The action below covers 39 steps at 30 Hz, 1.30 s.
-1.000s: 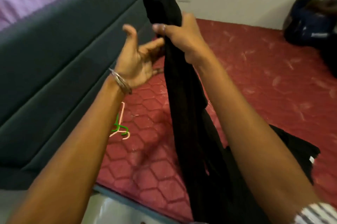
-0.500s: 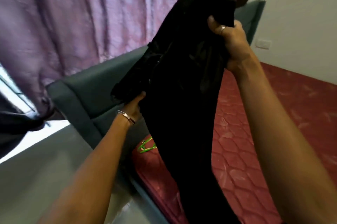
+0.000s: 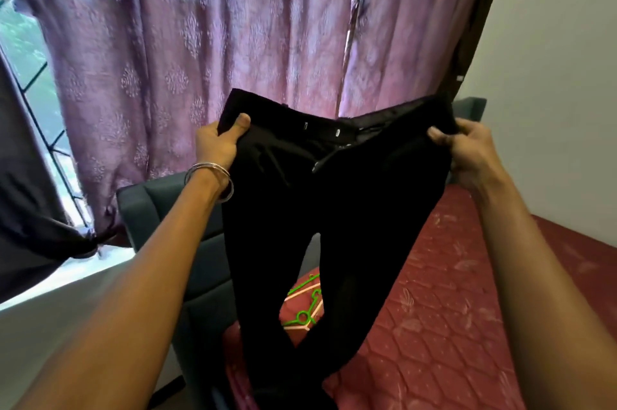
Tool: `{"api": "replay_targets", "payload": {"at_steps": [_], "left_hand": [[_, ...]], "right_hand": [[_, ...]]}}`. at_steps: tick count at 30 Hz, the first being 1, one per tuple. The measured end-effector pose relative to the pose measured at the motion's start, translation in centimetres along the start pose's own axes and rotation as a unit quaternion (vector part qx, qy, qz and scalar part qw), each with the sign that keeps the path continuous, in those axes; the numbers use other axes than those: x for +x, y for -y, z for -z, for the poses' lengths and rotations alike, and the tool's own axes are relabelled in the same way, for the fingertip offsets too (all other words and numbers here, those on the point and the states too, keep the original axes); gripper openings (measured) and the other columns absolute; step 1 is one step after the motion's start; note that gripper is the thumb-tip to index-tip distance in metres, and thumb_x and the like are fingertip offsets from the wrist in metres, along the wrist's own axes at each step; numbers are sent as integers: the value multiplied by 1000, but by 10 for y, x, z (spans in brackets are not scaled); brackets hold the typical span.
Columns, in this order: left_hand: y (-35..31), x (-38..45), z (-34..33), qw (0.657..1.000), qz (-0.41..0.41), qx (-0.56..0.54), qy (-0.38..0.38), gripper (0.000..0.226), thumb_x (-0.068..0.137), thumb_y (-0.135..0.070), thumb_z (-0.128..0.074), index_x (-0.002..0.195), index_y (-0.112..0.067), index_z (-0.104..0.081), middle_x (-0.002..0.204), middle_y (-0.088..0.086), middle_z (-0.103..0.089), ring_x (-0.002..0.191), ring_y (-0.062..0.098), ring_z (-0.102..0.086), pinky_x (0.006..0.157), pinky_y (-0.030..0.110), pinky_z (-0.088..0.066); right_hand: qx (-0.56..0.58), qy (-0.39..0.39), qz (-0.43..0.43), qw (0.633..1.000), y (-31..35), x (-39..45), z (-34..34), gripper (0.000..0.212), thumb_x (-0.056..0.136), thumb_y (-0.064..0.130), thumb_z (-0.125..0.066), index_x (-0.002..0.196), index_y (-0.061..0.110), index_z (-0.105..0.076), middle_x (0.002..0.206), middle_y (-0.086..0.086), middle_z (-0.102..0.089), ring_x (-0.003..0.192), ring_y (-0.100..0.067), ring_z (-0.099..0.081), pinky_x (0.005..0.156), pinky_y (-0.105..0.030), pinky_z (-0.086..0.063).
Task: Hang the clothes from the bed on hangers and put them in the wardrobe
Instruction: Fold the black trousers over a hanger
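You hold the black trousers (image 3: 334, 209) up in front of you, spread by the waistband. Your left hand (image 3: 217, 145) grips the left end of the waistband: the thumb lies on the front of the cloth and the other fingers are curled behind it. Your right hand (image 3: 467, 152) pinches the right end of the waistband, with the thumb on the front and the fingers bent around the edge. Both hands are closed on the cloth and they are well apart, so the waist is stretched open between them.

The waist is unfastened; two small pale buttons show on the band, and the fly hangs open below them. The two legs hang down and part in the middle. They reach down toward the bed (image 3: 450, 326), which has a red mattress with a hexagon pattern.

Through the gap between the legs you see the hangers (image 3: 305, 309), green and pale pink, lying on the mattress near the headboard (image 3: 160, 205). The headboard is dark teal and stands behind the trousers. Behind it hangs a purple curtain (image 3: 200, 42), and a window (image 3: 23, 52) shows at the left. A bangle (image 3: 210, 180) sits on your left wrist.
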<state>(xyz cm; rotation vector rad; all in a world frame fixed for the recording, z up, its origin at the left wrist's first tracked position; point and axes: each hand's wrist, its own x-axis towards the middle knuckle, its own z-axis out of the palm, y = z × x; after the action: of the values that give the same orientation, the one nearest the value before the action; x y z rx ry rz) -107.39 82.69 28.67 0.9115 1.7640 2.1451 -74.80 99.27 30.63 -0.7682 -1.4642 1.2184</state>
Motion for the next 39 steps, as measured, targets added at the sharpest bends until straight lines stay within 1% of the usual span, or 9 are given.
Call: {"api": "replay_targets", "payload": {"at_steps": [6, 10, 14, 18, 22, 28, 33, 36, 39], "left_hand": [[-37, -25, -16, 996, -25, -54, 67, 31, 73, -36, -74, 74, -8, -62, 69, -1, -65, 63, 14, -62, 57, 29, -54], [-42, -35, -38, 992, -14, 116, -42, 43, 73, -40, -75, 68, 0, -62, 61, 3, -50, 59, 16, -47, 57, 31, -41], [-64, -73, -77, 966, -14, 232, -110, 43, 83, -33, -64, 53, -10, -44, 57, 5, -47, 64, 27, -49, 59, 31, -34], [-75, -99, -105, 966, -36, 245, -69, 37, 83, -33, -62, 57, -11, -48, 64, 8, -54, 69, 29, -54, 59, 31, -37], [-91, -130, -141, 980, -39, 196, 13, 28, 81, -28, -65, 60, -13, -55, 66, 6, -59, 65, 23, -56, 57, 33, -46], [-135, -144, -152, 975, 74, -102, 185, 28, 94, -17, -53, 67, -9, -50, 46, -2, -46, 42, 12, -46, 55, 31, -46], [-138, -132, -139, 970, -162, 74, 167, 17, 80, -14, -72, 97, -13, -73, 87, 3, -68, 78, 12, -64, 81, 32, -54], [-151, -120, -142, 906, -368, 194, 73, 49, 68, -40, -76, 114, -34, -62, 115, -5, -49, 111, 14, -45, 97, 19, -28], [-171, -110, -148, 864, -402, 227, 200, 80, 68, -57, -70, 138, -37, -35, 133, -10, -48, 122, 9, -44, 105, 17, -4]], "right_hand": [[78, 94, 11, 992, 35, -21, 51, 17, 59, 20, -78, 76, 17, -77, 78, 2, -74, 69, -12, -69, 67, -26, -57], [55, -138, -70, 986, 27, -8, 35, 14, 81, 8, -72, 71, 5, -62, 87, -12, -68, 75, -22, -63, 76, -41, -55], [-41, -276, -64, 958, 27, -12, 12, 18, 82, 15, -66, 91, -1, -62, 93, -9, -61, 80, -23, -57, 68, -28, -45], [-128, -210, 13, 969, 32, -30, -8, 24, 84, 26, -67, 88, 3, -61, 90, -10, -62, 90, -27, -59, 81, -36, -48], [-163, -30, 88, 982, 38, -47, -29, 25, 82, 26, -72, 74, 19, -49, 80, -3, -60, 73, -17, -53, 66, -28, -40], [-81, 179, 100, 975, 55, -46, -24, 39, 76, 20, -80, 92, 18, -45, 85, 1, -57, 79, -13, -55, 72, -35, -48], [-80, 123, 155, 977, 80, -47, -14, 30, 62, 10, -65, 84, 20, -47, 81, -3, -56, 76, -17, -56, 69, -41, -49], [30, 140, 161, 977, 100, -55, -4, 24, 76, -9, -51, 92, 9, -51, 80, -7, -59, 72, -22, -56, 63, -34, -47], [78, 199, 189, 959, 121, -55, 7, 35, 78, -17, -41, 95, 10, -54, 86, -8, -64, 78, -28, -58, 66, -35, -50]]}}
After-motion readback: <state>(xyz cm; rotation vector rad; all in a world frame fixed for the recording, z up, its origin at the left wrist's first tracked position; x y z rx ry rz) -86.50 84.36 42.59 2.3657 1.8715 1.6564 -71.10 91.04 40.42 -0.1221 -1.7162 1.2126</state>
